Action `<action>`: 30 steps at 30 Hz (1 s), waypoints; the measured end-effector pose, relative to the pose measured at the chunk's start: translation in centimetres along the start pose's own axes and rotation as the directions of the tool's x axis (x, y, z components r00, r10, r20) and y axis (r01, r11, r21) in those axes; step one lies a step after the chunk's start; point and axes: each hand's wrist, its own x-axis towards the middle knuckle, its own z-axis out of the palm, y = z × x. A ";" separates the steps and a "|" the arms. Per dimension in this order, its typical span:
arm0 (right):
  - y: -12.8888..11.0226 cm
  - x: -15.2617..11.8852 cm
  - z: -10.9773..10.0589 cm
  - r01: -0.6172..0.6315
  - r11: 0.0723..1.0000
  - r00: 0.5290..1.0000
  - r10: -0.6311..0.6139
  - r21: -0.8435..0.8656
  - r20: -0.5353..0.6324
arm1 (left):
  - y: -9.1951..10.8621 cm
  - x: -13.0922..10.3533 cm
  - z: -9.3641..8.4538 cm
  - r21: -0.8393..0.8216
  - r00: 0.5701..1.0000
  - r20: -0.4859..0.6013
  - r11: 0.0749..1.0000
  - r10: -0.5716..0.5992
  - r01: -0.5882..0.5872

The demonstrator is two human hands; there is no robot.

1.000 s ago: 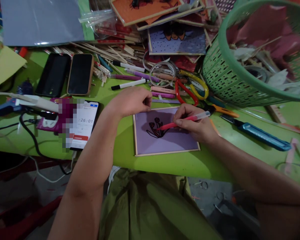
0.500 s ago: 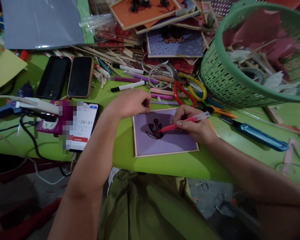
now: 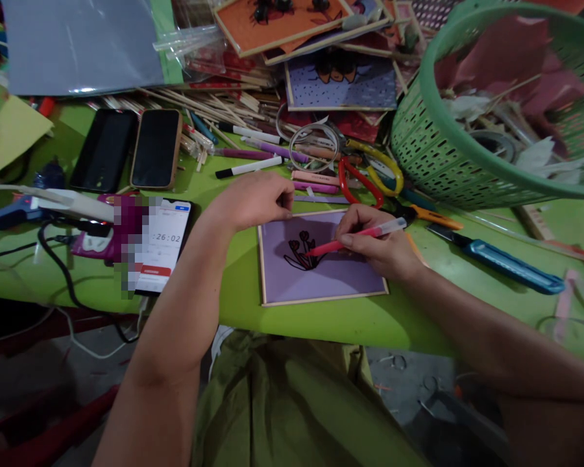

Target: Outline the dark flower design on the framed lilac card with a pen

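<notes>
A purple card [image 3: 331, 282] with thin wooden edging lies on the green table [image 3: 243, 318]. Black-outlined flowers with some red [image 3: 302, 250] are drawn on it. My right hand [image 3: 377, 241] is closed around a pink-red marker [image 3: 328, 247], its tip down at the flower stems. At the card's upper left edge rests my left hand [image 3: 260, 198], fingers curled downward; whether anything is under them is hidden.
Pens [image 3: 250, 167], red-handled scissors [image 3: 357, 185] and a blue cutter [image 3: 511, 264] lie beyond and right of the card. A green basket [image 3: 431, 143] stands back right, phones [image 3: 156, 149] lie left, framed pictures [image 3: 343, 97] behind.
The marker tip has shifted very slightly left on the drawing, with my right hand still around it. My left hand has stayed in place.
</notes>
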 end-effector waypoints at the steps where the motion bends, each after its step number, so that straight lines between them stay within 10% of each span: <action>1: 0.0 0.0 0.0 0.004 1.000 1.000 -0.004 -0.003 -0.003 | 0.0 0.0 0.0 0.000 1.000 -0.004 1.000 0.006 -0.006; 30: 0.4 0.0 -0.2 0.033 0.999 0.999 -0.034 -0.033 -0.026 | 0.2 -0.1 -0.2 -0.006 1.000 0.000 1.000 0.006 -0.006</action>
